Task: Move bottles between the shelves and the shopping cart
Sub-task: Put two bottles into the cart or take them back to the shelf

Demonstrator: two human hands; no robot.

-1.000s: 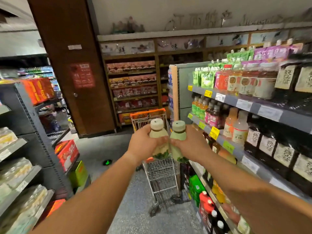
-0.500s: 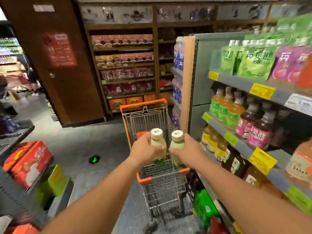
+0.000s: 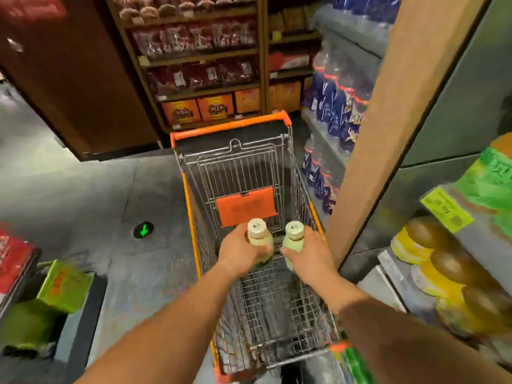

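Observation:
My left hand [image 3: 238, 254] grips a pale green bottle with a cream cap [image 3: 258, 238]. My right hand [image 3: 309, 254] grips a second bottle of the same kind [image 3: 293, 239]. Both bottles stand upright, side by side, held inside the wire basket of the shopping cart [image 3: 277, 314], above its mesh floor. The cart has orange trim, an orange handle [image 3: 230, 128] at its far end and an orange flap [image 3: 246, 206] just beyond the bottles. The basket floor below my hands is bare mesh.
Drink shelves [image 3: 457, 245] with yellow and green bottles run along the right, close to the cart. A wooden end panel [image 3: 388, 120] stands beside blue-labelled water bottles [image 3: 332, 101]. Boxes [image 3: 55, 286] sit low on the left. Grey floor with a green arrow [image 3: 143, 230] lies left of the cart.
Both hands have carried the two bottles forward and down, from in front of the shelves into the cart's basket. My view has tilted down and come closer to the cart.

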